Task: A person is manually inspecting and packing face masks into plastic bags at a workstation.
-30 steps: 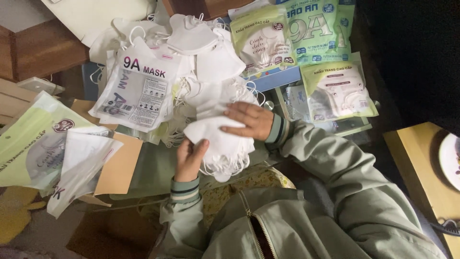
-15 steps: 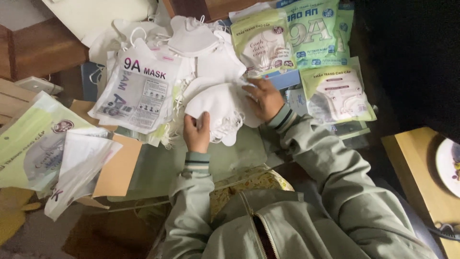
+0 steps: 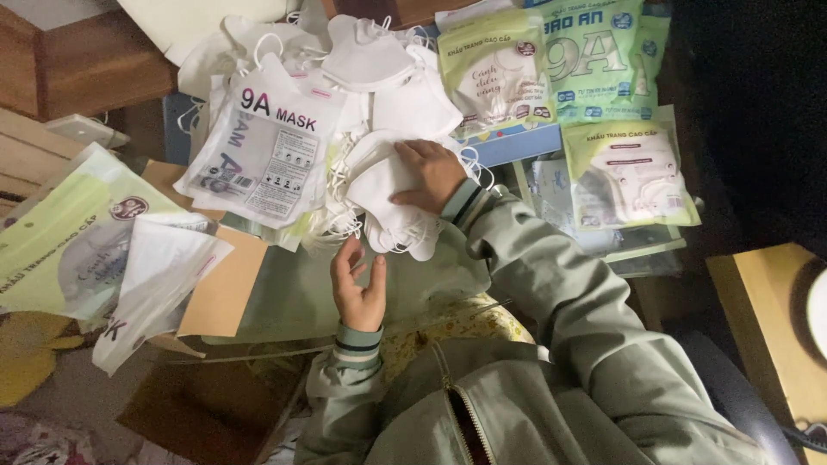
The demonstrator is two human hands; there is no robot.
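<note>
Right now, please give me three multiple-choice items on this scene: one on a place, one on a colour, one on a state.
1. Where does the right hand rest?
A on the small stack of white fabric face masks
B on the wooden board
C on the lap

2. What colour are the flat plastic mask packets at the right?
A red
B green
C black

3. How is the left hand?
A holding a packet
B making a fist
C open, empty

Key: 1 A, palm lies on them; 2 B, pale green print; 3 C, fingers spread, nothing held.

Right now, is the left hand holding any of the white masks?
No, the left hand is open and empty over the table, while the right hand presses on the stack of white masks.
</note>
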